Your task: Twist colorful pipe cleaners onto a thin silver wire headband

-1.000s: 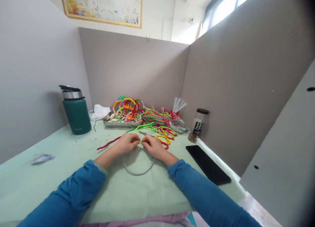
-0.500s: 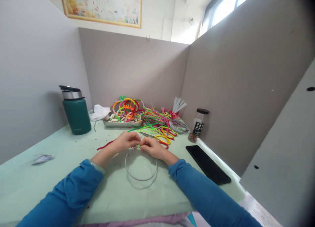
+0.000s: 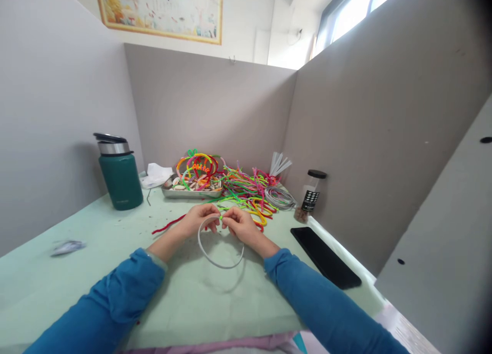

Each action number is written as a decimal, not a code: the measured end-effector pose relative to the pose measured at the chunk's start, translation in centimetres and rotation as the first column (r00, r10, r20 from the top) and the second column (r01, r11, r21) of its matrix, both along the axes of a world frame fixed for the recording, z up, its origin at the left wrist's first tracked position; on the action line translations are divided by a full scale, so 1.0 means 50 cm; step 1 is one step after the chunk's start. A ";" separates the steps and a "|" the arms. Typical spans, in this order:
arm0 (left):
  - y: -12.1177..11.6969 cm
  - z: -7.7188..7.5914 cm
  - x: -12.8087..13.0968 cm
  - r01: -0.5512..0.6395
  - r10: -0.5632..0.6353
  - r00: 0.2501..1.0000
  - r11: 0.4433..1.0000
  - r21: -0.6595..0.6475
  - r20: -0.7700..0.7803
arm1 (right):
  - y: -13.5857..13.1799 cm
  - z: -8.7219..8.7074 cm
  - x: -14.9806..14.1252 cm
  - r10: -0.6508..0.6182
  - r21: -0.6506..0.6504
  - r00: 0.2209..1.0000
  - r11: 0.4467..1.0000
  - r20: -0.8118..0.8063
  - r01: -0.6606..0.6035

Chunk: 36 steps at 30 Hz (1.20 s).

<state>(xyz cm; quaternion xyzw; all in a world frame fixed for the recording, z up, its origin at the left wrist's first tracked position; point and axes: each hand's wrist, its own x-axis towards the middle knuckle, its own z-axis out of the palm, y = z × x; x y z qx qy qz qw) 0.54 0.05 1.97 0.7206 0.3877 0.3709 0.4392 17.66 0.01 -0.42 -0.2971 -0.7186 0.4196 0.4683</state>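
Observation:
Both my hands meet above the middle of the table, holding a thin grey-white ring (image 3: 220, 266) by its far side. My left hand (image 3: 200, 218) pinches the ring left of a small bright green piece (image 3: 221, 217) wrapped on it. My right hand (image 3: 241, 225) is closed with its fingertips at that green piece, just to its right. The ring hangs down toward me, tilted over the cloth. A red pipe cleaner (image 3: 168, 224) lies beside my left wrist. Yellow and red loops (image 3: 262, 213) lie behind my right hand, partly hidden by it.
A metal tray (image 3: 192, 194) holds colourful hoops and small pieces. Right of it are a heap of pipe cleaners (image 3: 246, 182), a grey wire coil (image 3: 280, 198) and a clear jar (image 3: 308, 198). A black phone-like slab (image 3: 326, 256) lies right; a green bottle (image 3: 121, 182) stands left.
The ring has risen slightly and tilted, its left side now showing up to my left fingers. My hands have shifted a little, and the scissors behind them are now mostly hidden.

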 end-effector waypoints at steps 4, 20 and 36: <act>-0.014 0.000 0.010 0.024 -0.024 1.000 0.999 0.043 -0.010 | 0.007 -0.005 0.000 -0.045 0.030 0.999 0.998 -0.025 0.046; -0.017 -0.005 0.007 0.029 -0.022 0.997 0.994 0.101 -0.076 | 0.013 -0.013 0.000 -0.059 0.108 0.997 0.993 0.043 0.054; -0.015 -0.011 0.009 -0.059 0.074 0.992 0.988 0.143 -0.103 | 0.011 -0.012 -0.001 -0.048 0.102 0.998 0.994 0.044 0.044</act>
